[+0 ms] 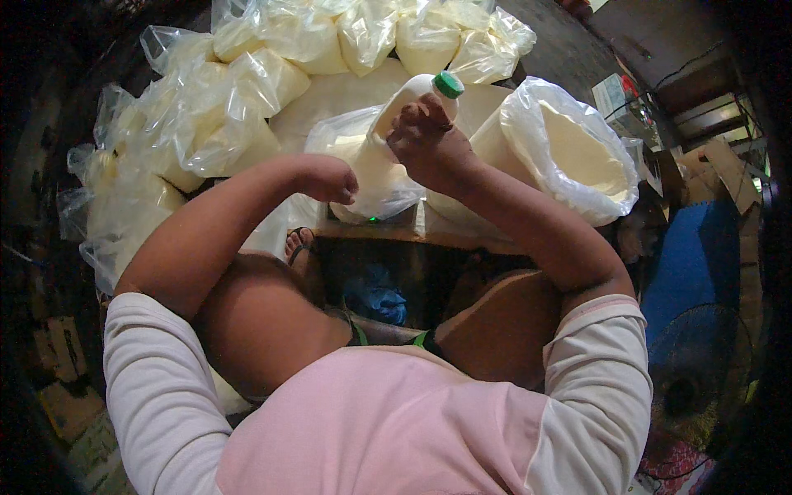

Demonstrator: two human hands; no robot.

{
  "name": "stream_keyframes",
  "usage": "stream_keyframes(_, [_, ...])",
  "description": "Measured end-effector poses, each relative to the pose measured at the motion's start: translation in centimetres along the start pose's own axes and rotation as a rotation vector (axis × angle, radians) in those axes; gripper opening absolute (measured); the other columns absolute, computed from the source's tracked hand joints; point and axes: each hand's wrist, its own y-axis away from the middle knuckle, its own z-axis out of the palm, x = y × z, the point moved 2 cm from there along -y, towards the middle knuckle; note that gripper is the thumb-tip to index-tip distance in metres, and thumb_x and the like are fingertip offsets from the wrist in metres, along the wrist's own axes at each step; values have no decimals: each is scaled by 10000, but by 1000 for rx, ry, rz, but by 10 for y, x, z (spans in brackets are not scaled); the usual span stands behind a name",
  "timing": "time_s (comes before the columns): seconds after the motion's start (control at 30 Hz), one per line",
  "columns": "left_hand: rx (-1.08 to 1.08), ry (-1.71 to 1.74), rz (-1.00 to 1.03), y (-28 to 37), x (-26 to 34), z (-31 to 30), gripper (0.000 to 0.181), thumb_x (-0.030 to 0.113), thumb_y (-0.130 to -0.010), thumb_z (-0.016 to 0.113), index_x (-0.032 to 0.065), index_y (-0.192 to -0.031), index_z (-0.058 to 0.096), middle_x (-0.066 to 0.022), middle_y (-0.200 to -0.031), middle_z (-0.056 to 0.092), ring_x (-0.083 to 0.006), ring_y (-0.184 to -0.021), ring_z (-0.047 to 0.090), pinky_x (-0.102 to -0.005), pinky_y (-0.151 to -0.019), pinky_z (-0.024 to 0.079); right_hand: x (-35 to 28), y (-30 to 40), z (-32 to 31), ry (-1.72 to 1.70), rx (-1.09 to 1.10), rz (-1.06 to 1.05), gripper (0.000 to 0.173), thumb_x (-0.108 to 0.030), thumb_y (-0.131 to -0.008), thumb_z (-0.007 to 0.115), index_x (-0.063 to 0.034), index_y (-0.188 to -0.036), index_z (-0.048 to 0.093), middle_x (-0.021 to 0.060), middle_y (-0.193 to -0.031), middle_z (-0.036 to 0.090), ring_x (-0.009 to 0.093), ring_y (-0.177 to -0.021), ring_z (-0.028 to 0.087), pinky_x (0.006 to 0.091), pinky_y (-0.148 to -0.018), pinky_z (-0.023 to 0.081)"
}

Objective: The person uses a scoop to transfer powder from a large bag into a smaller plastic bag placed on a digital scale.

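My right hand point(430, 145) is closed on a white plastic jug point(402, 102) with a green cap, tilted over a clear plastic bag point(371, 185) that holds pale powder or fine grains. At the bag's left side is my left hand point(331, 179), its fingers curled and mostly hidden; whether it grips the bag cannot be told. The bag stands on a dark device with a small green light point(373, 219). To the right, a large white sack point(526, 142) leans with its mouth open, showing the same pale contents point(581, 154).
Many filled clear bags point(223, 111) crowd the left and far side. A wooden edge point(433, 238) runs before my knees, with a blue plastic bag point(377, 297) below. At the right are a blue panel point(687, 266), cardboard point(730, 167) and a fan point(687, 390).
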Motion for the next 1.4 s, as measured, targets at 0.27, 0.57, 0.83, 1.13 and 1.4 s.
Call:
stream_keyframes(0.27, [153, -34, -27, 30, 56, -23, 462, 328, -935, 642, 30, -1286, 597, -219, -1162, 677, -399, -1068, 644, -461, -941, 496, 91, 35, -110, -34, 99, 368, 312, -113, -660, 666, -173, -959, 728, 24, -938, 684, 270, -1020, 611, 480, -986, 363])
stream_keyframes(0.57, [717, 707, 468, 96, 187, -58, 647, 412, -933, 684, -13, -1383, 493, -207, -1268, 646, -284, -1145, 642, -427, -1007, 485, 226, 242, -134, 215, -483, 748, 359, -144, -689, 658, -178, -1033, 758, 105, -1042, 729, 322, -985, 663, 509, -963, 423])
stream_keyframes(0.83, [868, 749, 699, 137, 284, -51, 495, 516, -908, 665, 76, -1127, 603, -288, -1092, 654, -306, -928, 689, -390, -850, 556, 208, 286, -22, 0, -947, 942, 363, -123, -746, 662, -142, -1100, 742, 109, -1123, 716, 319, -1076, 663, 517, -948, 435])
stream_keyframes(1.13, [963, 594, 708, 123, 284, -26, 417, 457, -951, 607, 58, -1065, 648, -220, -1026, 680, -263, -868, 681, -353, -818, 544, 227, 269, -42, -1, -447, 970, 321, -184, -813, 665, -173, -1127, 726, 106, -1110, 720, 318, -1079, 666, 492, -1004, 456])
stream_keyframes(1.4, [753, 588, 680, 130, 236, -41, 412, 419, -985, 554, 32, -1032, 685, -160, -982, 700, -229, -845, 674, -325, -810, 529, 149, 64, -66, -556, 308, 779, 305, -91, -709, 749, -22, -1005, 732, 126, -920, 741, 243, -848, 707, 361, -823, 557])
